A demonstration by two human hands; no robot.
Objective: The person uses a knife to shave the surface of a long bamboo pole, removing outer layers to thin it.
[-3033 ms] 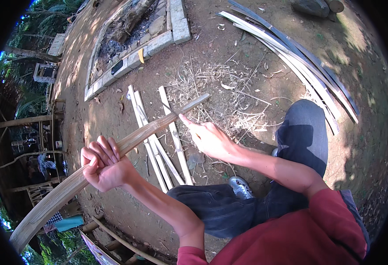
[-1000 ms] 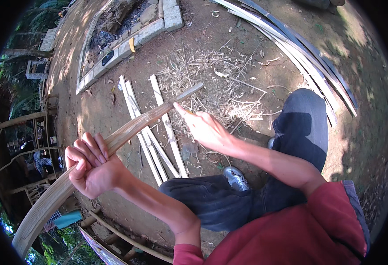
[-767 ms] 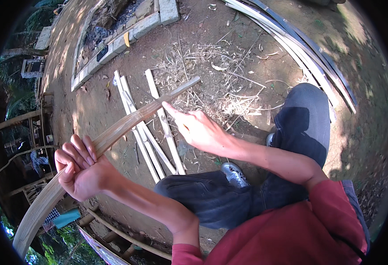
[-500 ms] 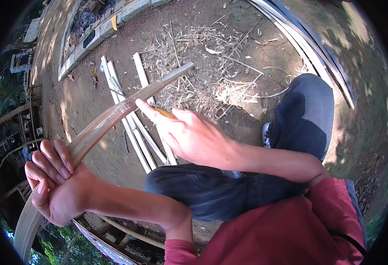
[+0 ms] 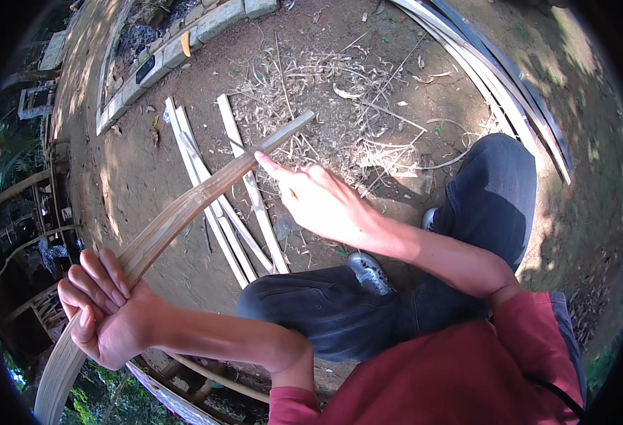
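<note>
A long, pale bamboo strip (image 5: pixel 199 197) runs slantwise from the lower left up to the middle of the view. My left hand (image 5: pixel 113 312) is closed round its lower part, fingers curled over the top. Near the strip's far end, my right hand (image 5: pixel 326 205) grips a knife whose thin dark blade (image 5: pixel 238 145) shows just beyond the strip. The right forefinger is stretched out against the strip's edge. The knife's handle is hidden inside the right hand.
Several pale strips (image 5: pixel 228 237) lie on the dirt beyond my left knee. Curly shavings (image 5: pixel 340 92) are heaped ahead. Longer strips (image 5: pixel 499 78) lie at the far right. A block border (image 5: pixel 205 30) edges the ground at the back left. My bent knees (image 5: pixel 496 191) are close in.
My right hand has slid along the strip toward its far end, and the knife's yellow handle is now out of sight. The left hand keeps its hold; the whole view has shifted slightly.
</note>
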